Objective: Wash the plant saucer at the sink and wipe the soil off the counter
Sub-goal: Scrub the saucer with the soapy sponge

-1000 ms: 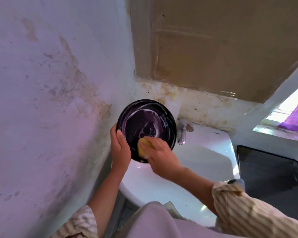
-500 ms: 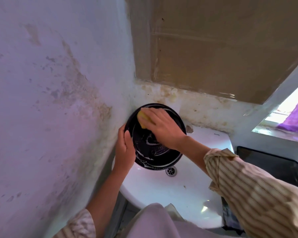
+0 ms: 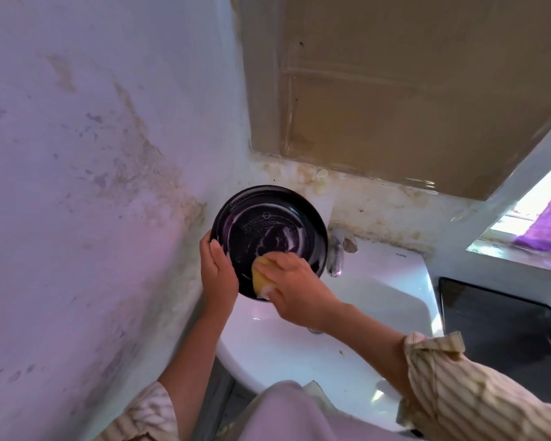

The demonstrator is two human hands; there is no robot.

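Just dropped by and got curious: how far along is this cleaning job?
Midway through washing. The saucer is soapy, with suds streaked inside. The left hand holds it over the sink while the right hand scrubs with a yellow sponge. Rinsing remains; the counter isn't visible here.

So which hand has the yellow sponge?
The right hand presses the yellow sponge inside the dark saucer; the left hand only grips its rim.

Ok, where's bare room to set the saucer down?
Bare patches: the white sink bowl right of the hands, and its front below the right hand. The left hand and saucer crowd the wall corner by the faucet.
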